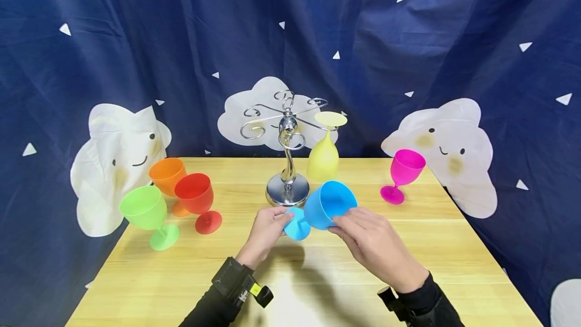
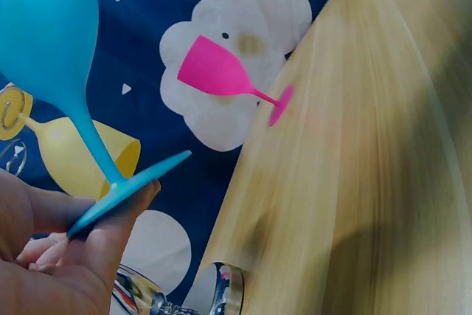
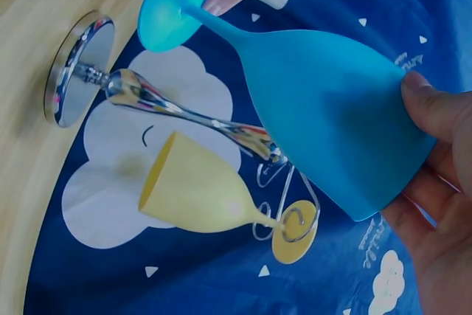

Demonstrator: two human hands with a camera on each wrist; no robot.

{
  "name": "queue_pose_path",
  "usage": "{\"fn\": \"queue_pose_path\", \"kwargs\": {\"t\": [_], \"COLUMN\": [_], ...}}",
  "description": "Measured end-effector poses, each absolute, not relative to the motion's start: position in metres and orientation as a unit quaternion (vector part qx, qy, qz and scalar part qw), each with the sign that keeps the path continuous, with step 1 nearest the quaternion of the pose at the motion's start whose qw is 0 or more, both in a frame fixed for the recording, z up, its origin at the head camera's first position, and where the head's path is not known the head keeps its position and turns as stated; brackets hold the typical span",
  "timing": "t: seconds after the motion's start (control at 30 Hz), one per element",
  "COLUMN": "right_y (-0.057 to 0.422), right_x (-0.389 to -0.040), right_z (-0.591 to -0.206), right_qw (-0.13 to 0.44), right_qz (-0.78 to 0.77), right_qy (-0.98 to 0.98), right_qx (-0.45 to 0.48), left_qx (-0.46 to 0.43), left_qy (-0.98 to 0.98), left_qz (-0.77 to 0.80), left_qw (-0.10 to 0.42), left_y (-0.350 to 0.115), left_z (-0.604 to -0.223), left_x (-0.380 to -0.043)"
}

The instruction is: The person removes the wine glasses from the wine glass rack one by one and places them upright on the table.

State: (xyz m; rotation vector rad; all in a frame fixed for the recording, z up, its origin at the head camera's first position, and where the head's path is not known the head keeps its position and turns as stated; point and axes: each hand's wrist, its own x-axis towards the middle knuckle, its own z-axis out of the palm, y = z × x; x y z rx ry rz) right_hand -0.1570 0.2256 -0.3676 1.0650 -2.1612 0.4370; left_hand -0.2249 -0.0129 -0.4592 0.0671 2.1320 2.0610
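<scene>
A blue goblet (image 1: 333,205) is held tilted above the table, its bowl toward the right and its foot toward the left. My left hand (image 1: 268,231) pinches the rim of its round foot between thumb and fingers, as the left wrist view shows with the foot (image 2: 125,193). With thumb and fingers, my right hand (image 1: 374,241) grips the bowl by its rim; the right wrist view shows the thumb on the bowl (image 3: 332,116). Just behind stands a chrome glass rack (image 1: 288,165) with curled wire arms. A yellow goblet (image 1: 324,158) hangs upside down from one right-hand arm.
On the left of the wooden table (image 1: 254,175) stand an orange goblet (image 1: 168,175), a red goblet (image 1: 195,195) and a green goblet (image 1: 145,208), close together. A magenta goblet (image 1: 406,168) stands upright at the right. A dark blue curtain (image 1: 363,24) with cloud shapes hangs behind.
</scene>
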Motion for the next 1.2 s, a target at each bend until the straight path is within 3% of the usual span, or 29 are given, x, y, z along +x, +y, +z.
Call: {"fn": "queue_pose_path", "kwargs": {"t": [0.4,0.77,1.2], "right_y": [0.262,0.340,0.428], "right_x": [-0.160,-0.182,-0.219], "right_z": [-0.360,-0.369,-0.385], "right_qw": [0.347,0.366,0.292], "right_qz": [0.174,0.070,0.032], "right_qy": [-0.847,-0.887,-0.939], "right_qx": [0.363,0.273,0.176], "left_qx": [0.082,0.179,0.188], "left_qy": [0.695,0.872,0.902], "left_qz": [0.706,0.454,0.386], "left_qw": [0.110,-0.025,-0.046], "left_y": [-0.009,-0.019,-0.025], "left_z": [-0.455,-0.466,-0.469], "left_x": [-0.227,-0.218,-0.208]}}
